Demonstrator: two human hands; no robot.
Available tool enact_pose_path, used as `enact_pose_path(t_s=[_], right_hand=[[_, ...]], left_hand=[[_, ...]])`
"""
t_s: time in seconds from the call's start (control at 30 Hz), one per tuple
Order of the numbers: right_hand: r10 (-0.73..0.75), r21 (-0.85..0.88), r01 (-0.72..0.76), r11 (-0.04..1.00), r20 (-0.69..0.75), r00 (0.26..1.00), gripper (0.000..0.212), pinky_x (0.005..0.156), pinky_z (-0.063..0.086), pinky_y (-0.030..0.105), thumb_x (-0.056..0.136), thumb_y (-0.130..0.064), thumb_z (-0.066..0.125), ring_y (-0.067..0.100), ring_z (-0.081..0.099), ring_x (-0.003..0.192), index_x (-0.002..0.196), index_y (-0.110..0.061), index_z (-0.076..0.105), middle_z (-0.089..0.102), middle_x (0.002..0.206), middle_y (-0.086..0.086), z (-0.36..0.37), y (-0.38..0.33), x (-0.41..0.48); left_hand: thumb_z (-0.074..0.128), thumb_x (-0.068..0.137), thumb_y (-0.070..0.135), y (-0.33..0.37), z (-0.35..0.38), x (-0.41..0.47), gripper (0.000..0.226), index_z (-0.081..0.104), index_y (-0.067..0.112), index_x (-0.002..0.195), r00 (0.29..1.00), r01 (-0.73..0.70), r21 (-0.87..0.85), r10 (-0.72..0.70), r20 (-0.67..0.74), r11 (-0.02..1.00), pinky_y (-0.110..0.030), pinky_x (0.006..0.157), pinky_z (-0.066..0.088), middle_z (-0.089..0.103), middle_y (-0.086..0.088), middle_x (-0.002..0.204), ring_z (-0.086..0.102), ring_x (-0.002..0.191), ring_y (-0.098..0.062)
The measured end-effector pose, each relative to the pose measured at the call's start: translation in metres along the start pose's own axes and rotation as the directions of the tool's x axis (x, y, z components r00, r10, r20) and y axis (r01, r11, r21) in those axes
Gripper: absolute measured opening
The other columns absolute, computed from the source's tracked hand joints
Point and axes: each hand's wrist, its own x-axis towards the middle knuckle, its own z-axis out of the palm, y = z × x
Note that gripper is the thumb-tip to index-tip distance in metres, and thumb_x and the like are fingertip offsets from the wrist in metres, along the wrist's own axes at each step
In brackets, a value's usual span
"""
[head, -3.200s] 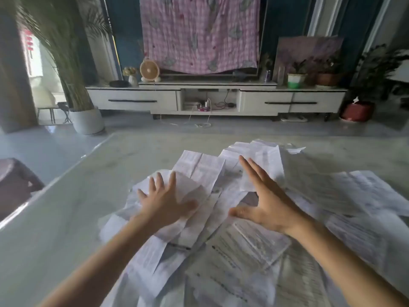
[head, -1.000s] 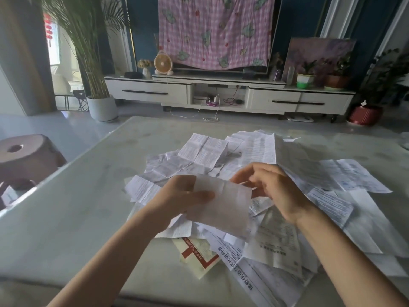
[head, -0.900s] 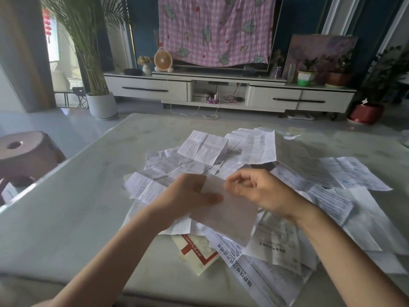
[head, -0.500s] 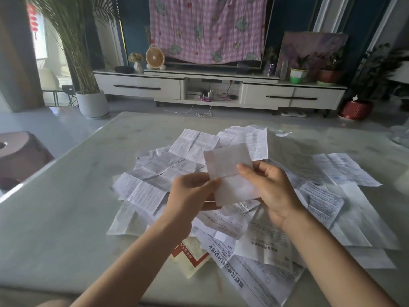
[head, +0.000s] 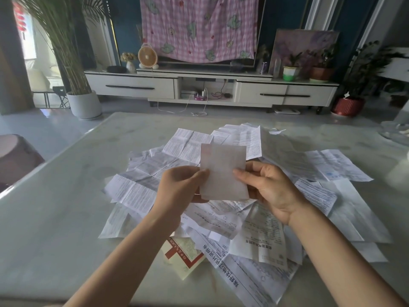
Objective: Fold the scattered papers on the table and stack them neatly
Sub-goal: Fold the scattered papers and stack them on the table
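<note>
A small pale sheet of paper stands upright above the pile, held between both hands. My left hand pinches its left edge with thumb and fingers. My right hand pinches its right edge, thumb on the front. Under the hands lies a loose heap of scattered printed papers, creased and overlapping, spread over the middle and right of the marble table. A folded red-and-cream leaflet pokes out at the near edge of the heap.
A dark stool stands left of the table. Beyond the table are a white TV cabinet, a tall potted plant and a red pot. A glass object sits at the table's far right.
Both hands went from lying flat on the heap to picking one sheet out of it. Over the last second they lifted it and turned it upright.
</note>
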Motion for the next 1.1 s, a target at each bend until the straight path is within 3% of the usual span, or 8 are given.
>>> enact_pose_path(t_s=[0.27, 0.43, 0.6, 0.73, 0.8, 0.87, 1.0, 1.1], right_hand=[[-0.009, -0.013, 0.009, 1.0, 0.01, 1.0, 0.008, 0.057, 0.055, 0.022, 0.085, -0.008, 0.061, 0.011, 0.066, 0.065, 0.092, -0.007, 0.064, 0.069, 0.083, 0.009, 0.0, 0.001, -0.002], [0.003, -0.011, -0.002, 1.0, 0.036, 0.999, 0.047, 0.073, 0.056, 0.032, 0.059, -0.013, 0.073, 0.022, 0.068, 0.085, 0.104, -0.006, 0.064, 0.071, 0.1, 0.015, 0.004, 0.004, -0.003], [-0.034, -0.006, 0.034, 0.999, -0.035, 0.999, 0.027, 0.078, 0.054, 0.027, 0.066, -0.002, 0.073, 0.023, 0.066, 0.081, 0.091, -0.006, 0.064, 0.07, 0.095, 0.018, 0.002, 0.003, 0.0], [-0.022, -0.236, 0.036, 0.971, 0.061, 0.998, 0.018, 0.07, 0.054, 0.019, 0.074, 0.003, 0.071, 0.016, 0.066, 0.074, 0.09, -0.004, 0.064, 0.071, 0.085, 0.012, -0.003, 0.0, -0.006], [0.01, -0.328, 0.032, 0.944, 0.127, 0.992, 0.022, 0.07, 0.054, 0.022, 0.074, 0.002, 0.072, 0.017, 0.067, 0.076, 0.094, -0.001, 0.064, 0.071, 0.087, 0.015, -0.001, -0.001, -0.01], [0.037, -0.378, 0.037, 0.925, 0.184, 0.982, 0.026, 0.068, 0.054, 0.023, 0.075, 0.0, 0.073, 0.017, 0.068, 0.077, 0.098, 0.001, 0.063, 0.072, 0.089, 0.015, 0.002, -0.002, -0.013], [0.082, -0.397, 0.015, 0.918, 0.225, 0.971, 0.03, 0.07, 0.054, 0.025, 0.074, -0.001, 0.073, 0.02, 0.068, 0.081, 0.102, 0.0, 0.06, 0.072, 0.092, 0.016, 0.0, -0.007, -0.013], [0.119, -0.489, 0.025, 0.872, 0.263, 0.957, 0.033, 0.071, 0.053, 0.029, 0.073, 0.0, 0.075, 0.022, 0.067, 0.08, 0.101, -0.005, 0.057, 0.071, 0.092, 0.017, 0.003, -0.007, -0.015]], left_hand=[[0.058, 0.089, 0.005, 0.0, -0.001, 0.001, 0.02, 0.066, 0.013, 0.072, 1.0, -0.002, 0.038, 0.001, 0.02, 0.999, -0.019, 0.048, 0.052, 0.063, -0.006, 0.069, 0.061, 0.052, -0.008], [0.06, 0.088, 0.007, -0.004, 0.0, 0.001, 0.015, 0.066, 0.011, 0.075, 0.998, -0.059, 0.092, 0.058, 0.011, 0.994, -0.019, 0.046, 0.051, 0.063, -0.006, 0.068, 0.06, 0.047, -0.005], [0.06, 0.088, 0.006, -0.008, 0.001, 0.004, 0.012, 0.067, 0.007, 0.078, 1.0, -0.014, 0.072, 0.012, 0.028, 0.997, -0.021, 0.049, 0.052, 0.066, -0.009, 0.07, 0.062, 0.05, -0.01], [0.072, 0.073, 0.006, -0.004, -0.007, 0.008, 0.016, 0.067, 0.007, 0.088, 0.968, 0.056, 0.033, -0.062, 0.242, 0.998, -0.024, 0.057, 0.053, 0.072, -0.007, 0.079, 0.07, 0.07, -0.018], [0.079, 0.057, 0.021, -0.005, -0.011, 0.009, 0.042, 0.067, 0.005, 0.094, 0.948, -0.013, 0.156, -0.037, 0.315, 0.988, -0.03, 0.063, 0.052, 0.07, -0.012, 0.083, 0.068, 0.075, -0.022], [0.08, 0.051, 0.028, -0.004, -0.01, 0.008, 0.05, 0.067, 0.001, 0.091, 0.948, -0.111, 0.31, 0.007, 0.318, 0.944, -0.038, 0.066, 0.049, 0.067, -0.021, 0.081, 0.062, 0.071, -0.024], [0.082, 0.067, 0.01, 0.0, -0.014, 0.011, 0.028, 0.066, -0.004, 0.085, 0.945, -0.138, 0.386, 0.004, 0.328, 0.912, -0.03, 0.061, 0.042, 0.061, -0.011, 0.07, 0.055, 0.062, -0.017], [0.082, 0.067, 0.013, 0.004, -0.013, 0.01, 0.017, 0.068, 0.019, 0.075, 0.929, -0.19, 0.492, -0.007, 0.37, 0.85, -0.023, 0.056, 0.044, 0.062, 0.008, 0.059, 0.055, 0.054, -0.006]])
